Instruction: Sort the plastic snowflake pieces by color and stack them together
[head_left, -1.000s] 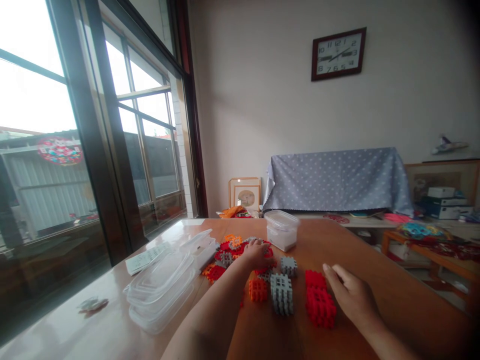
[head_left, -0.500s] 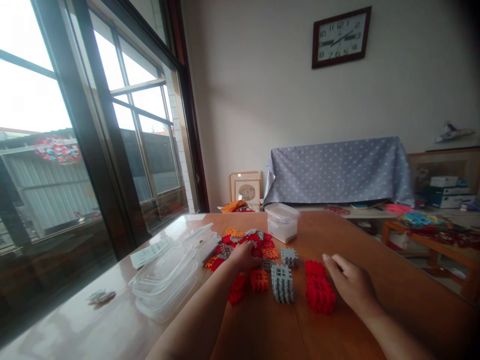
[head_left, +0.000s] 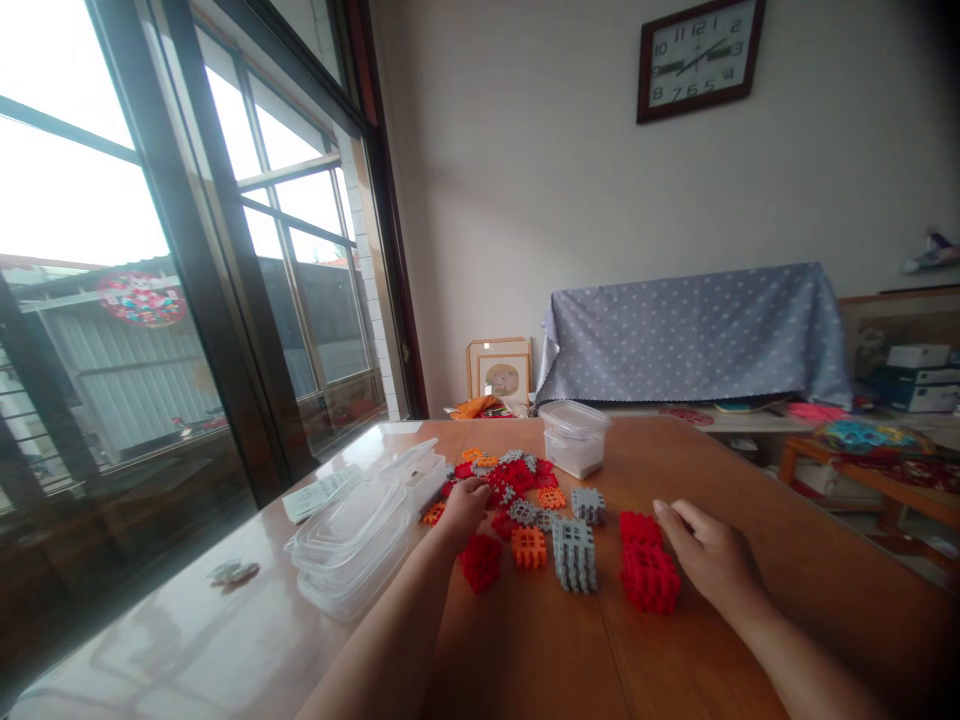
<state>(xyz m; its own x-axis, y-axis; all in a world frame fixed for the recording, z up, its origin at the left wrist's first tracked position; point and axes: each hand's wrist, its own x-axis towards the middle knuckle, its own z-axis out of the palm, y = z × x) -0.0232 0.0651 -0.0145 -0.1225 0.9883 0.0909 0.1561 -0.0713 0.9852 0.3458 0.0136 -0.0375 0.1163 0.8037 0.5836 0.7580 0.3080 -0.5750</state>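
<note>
At the left edge of a loose pile of red, orange and grey interlocking plastic pieces (head_left: 514,475) is my left hand (head_left: 465,510). Its fingers are bent and closed by the red pieces; what they pinch, if anything, is hidden. My right hand (head_left: 709,550) is closed, thumb against the curled index finger, with nothing showing in it. Just left of it stands a red block stack (head_left: 651,575). A grey block stack (head_left: 575,555), a smaller grey block (head_left: 588,505), an orange block (head_left: 529,548) and a red block (head_left: 481,562) stand nearer the pile.
Clear plastic lids and boxes (head_left: 352,545) lie stacked on the table's left side, with a white sheet (head_left: 322,497) behind. A lidded clear container (head_left: 574,440) stands at the back. A small crumpled item (head_left: 234,574) is at far left. The wooden table (head_left: 540,650) meets a window side.
My left hand has shifted left and back across the pile, uncovering grey and red pieces. My right hand stays beside the red stack. The view has turned slightly left.
</note>
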